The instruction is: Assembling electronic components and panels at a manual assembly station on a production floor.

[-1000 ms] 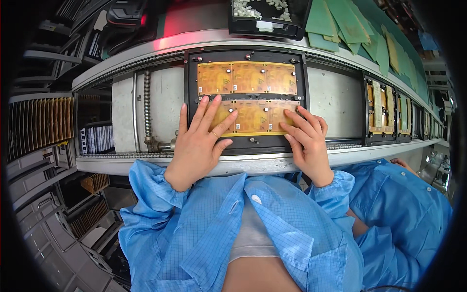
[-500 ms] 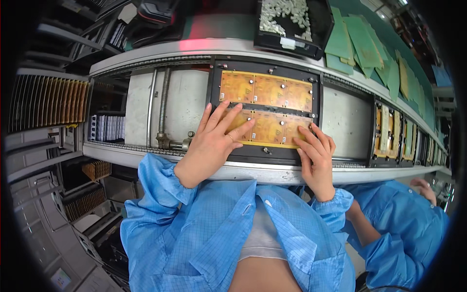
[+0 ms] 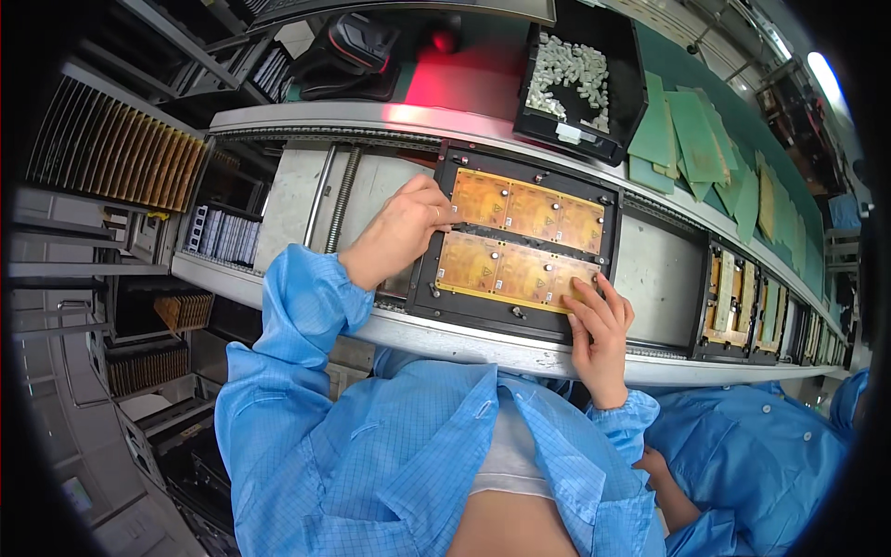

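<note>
Two yellow-brown circuit board panels lie flat in a black carrier frame on the rail conveyor: an upper panel (image 3: 531,210) and a lower panel (image 3: 497,271). Small metal clips stand along the carrier frame (image 3: 483,310). My left hand (image 3: 397,230) is closed in a pinch at the frame's left edge, beside the gap between the panels. What its fingertips grip, if anything, is hidden. My right hand (image 3: 601,336) is open, its fingertips resting on the lower panel's right end and the frame's edge.
Beyond the rail sit a black bin (image 3: 613,93) of small white parts, green sheets (image 3: 691,135) and a handheld scanner (image 3: 357,46) casting red light. More loaded carriers (image 3: 733,297) stand to the right. A rack of boards (image 3: 121,139) is at left. A co-worker's blue sleeve (image 3: 742,427) is close by.
My left hand has left the lower panel for the frame's left edge, its spread fingers now pinched together. The right hand stays at the lower panel's right end. The view has shifted slightly.
</note>
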{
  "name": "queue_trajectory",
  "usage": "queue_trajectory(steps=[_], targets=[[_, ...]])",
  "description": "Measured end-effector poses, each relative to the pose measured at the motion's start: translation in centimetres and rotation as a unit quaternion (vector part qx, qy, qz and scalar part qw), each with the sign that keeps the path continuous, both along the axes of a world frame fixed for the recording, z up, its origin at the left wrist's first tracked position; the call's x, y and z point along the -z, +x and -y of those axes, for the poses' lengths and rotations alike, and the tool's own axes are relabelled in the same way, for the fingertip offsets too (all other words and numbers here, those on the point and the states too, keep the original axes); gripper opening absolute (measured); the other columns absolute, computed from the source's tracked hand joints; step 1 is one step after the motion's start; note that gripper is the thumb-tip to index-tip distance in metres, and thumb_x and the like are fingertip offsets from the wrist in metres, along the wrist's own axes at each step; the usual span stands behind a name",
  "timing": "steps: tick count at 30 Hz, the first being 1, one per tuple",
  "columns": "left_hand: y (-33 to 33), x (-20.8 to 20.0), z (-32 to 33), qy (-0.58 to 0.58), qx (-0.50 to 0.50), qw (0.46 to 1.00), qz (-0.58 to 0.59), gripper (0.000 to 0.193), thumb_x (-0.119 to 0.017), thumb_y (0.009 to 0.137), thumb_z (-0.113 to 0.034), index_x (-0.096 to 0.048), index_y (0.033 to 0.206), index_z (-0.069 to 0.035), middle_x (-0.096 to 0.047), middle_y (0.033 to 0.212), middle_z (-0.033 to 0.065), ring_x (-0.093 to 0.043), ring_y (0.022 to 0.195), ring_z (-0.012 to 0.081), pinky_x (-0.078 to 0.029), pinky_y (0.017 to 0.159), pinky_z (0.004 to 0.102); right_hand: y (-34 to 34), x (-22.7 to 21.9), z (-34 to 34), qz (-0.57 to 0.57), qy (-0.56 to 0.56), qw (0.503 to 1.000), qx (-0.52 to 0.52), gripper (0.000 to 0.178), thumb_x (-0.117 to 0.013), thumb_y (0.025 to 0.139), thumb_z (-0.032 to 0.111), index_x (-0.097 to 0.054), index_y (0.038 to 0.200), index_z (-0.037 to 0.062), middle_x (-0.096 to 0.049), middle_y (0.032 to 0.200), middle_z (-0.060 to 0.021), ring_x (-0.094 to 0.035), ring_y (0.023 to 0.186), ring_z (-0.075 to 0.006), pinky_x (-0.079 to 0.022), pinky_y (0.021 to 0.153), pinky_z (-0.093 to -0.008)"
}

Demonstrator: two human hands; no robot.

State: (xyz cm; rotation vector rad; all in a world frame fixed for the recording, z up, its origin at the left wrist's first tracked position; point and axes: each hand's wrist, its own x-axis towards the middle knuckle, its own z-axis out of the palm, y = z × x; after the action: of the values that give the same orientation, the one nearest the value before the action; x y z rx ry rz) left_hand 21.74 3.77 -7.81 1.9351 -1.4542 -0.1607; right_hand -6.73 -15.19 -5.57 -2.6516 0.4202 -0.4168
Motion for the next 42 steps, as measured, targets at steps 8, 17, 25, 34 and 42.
queue_trajectory(steps=[8,17,25,34,42], targets=[[-2.3,-0.9,0.2,-0.033,-0.044,0.997,0.051,0.035,-0.068,0.079,0.006,-0.071,0.113,-0.001,-0.066,0.11,0.0119,-0.058,0.108,0.0326,-0.051,0.091,0.0391,-0.2,0.4,-0.1,0.016,-0.004,1.0,0.012,0.021,-0.065,0.087,0.003,-0.074,0.106,0.0077,-0.066,0.13,-0.0061,-0.048,0.134,-0.0322,-0.03,0.109,-0.0435],[-7.6,-1.0,-0.2,0.142,0.035,0.985,0.09,0.062,-0.069,0.089,-0.022,-0.048,0.145,-0.006,-0.044,0.153,0.0084,-0.034,0.144,0.0329,-0.022,0.121,0.0508,-0.3,0.9,-0.1,0.02,0.01,1.0,0.012,0.024,-0.064,0.087,0.002,-0.072,0.109,0.0086,-0.066,0.128,-0.0047,-0.048,0.135,-0.0313,-0.03,0.109,-0.0447],[-7.8,-1.3,0.2,0.132,0.049,0.989,0.043,0.071,-0.073,0.083,-0.012,-0.044,0.148,-0.007,-0.042,0.154,0.0122,-0.034,0.145,0.0357,-0.023,0.121,0.0518,-0.4,0.2,1.8,0.08,-0.023,0.992,0.093,0.024,-0.065,0.087,0.004,-0.071,0.109,0.0084,-0.069,0.122,-0.0031,-0.057,0.119,-0.0274,-0.034,0.104,-0.0421],[-7.7,-1.2,0.4,0.144,0.056,0.984,0.087,0.065,-0.07,0.086,-0.017,-0.045,0.145,-0.002,-0.044,0.151,0.0149,-0.038,0.142,0.0336,-0.023,0.121,0.0495,-0.5,0.4,1.6,0.023,-0.021,0.996,0.089,0.019,-0.065,0.088,0.007,-0.071,0.107,0.0075,-0.068,0.122,-0.0012,-0.056,0.119,-0.0257,-0.035,0.104,-0.0411],[-7.6,-1.8,0.9,0.158,0.052,0.98,0.105,0.063,-0.071,0.085,-0.015,-0.048,0.142,-0.002,-0.047,0.148,0.0147,-0.04,0.14,0.0328,-0.024,0.121,0.0497,-1.7,1.7,2.6,0.101,0.222,0.951,0.189,0.027,-0.056,0.092,-0.003,-0.068,0.116,0.0003,-0.068,0.115,-0.0156,-0.066,0.104,-0.0276,-0.05,0.091,-0.0341]])
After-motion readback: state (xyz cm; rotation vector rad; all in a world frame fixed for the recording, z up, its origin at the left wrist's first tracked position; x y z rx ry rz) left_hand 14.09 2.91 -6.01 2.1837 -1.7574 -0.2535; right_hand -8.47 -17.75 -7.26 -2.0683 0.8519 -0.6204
